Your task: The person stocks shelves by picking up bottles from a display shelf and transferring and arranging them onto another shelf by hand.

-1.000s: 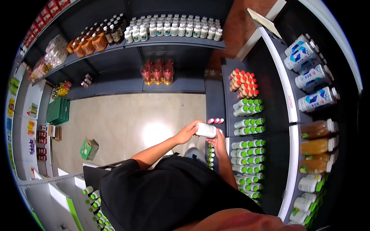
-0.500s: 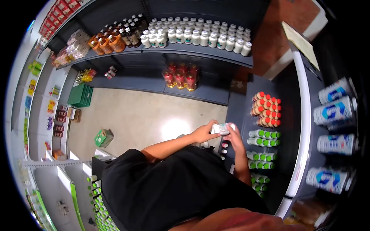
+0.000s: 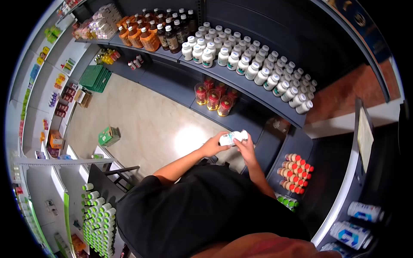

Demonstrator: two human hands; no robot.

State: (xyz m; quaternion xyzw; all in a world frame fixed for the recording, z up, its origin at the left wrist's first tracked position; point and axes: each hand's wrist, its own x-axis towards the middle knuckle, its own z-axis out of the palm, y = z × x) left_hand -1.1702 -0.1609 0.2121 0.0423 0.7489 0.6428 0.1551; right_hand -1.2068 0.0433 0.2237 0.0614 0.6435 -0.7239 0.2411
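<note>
A white bottle with a printed label lies on its side between my two hands, its cap end to the right. My left hand is wrapped round the bottle's left end. At the other end, my right hand grips it near the cap. Beyond them, rows of white bottles stand on the upper dark shelf. Below that shelf, red-and-gold containers stand on a lower one.
Red-capped bottles stand on the right shelf, with large blue-and-white bottles nearer. A green box is on the floor, and green crates are farther back. Green-capped bottles fill a shelf at lower left.
The view has turned toward the back shelf, whose white bottles now appear closer. Both hands still hold the bottle, which has been turned, and my right hand has shifted toward its cap end.
</note>
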